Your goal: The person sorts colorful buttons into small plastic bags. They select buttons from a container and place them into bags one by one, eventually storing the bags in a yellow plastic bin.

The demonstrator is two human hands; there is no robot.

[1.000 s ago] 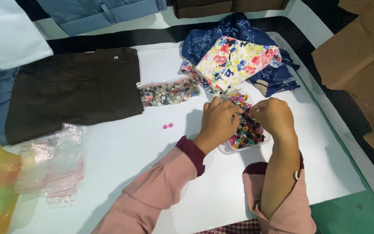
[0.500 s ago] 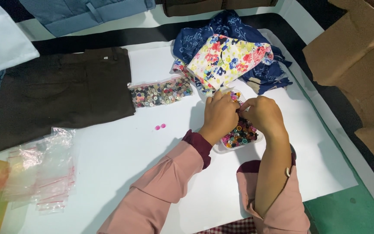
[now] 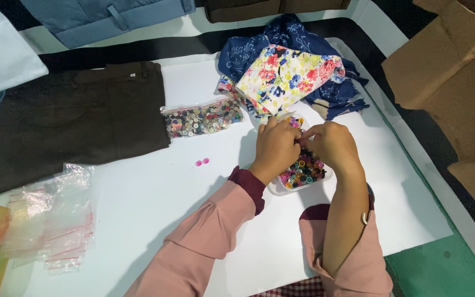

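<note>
Both hands over a small clear tray full of mixed coloured buttons on the white table. Left hand and right hand meet fingertip to fingertip above the tray (what they pinch is too small to tell). Just behind the tray: floral cloth on blue cloth. Left of the tray: bag of buttons, two pink buttons, brown trousers, empty plastic bags further left.

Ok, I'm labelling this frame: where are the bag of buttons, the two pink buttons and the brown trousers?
bag of buttons (image 3: 203,118), head view, middle.
two pink buttons (image 3: 202,162), head view, between the pair.
brown trousers (image 3: 78,121), head view, mid fabric.
</note>
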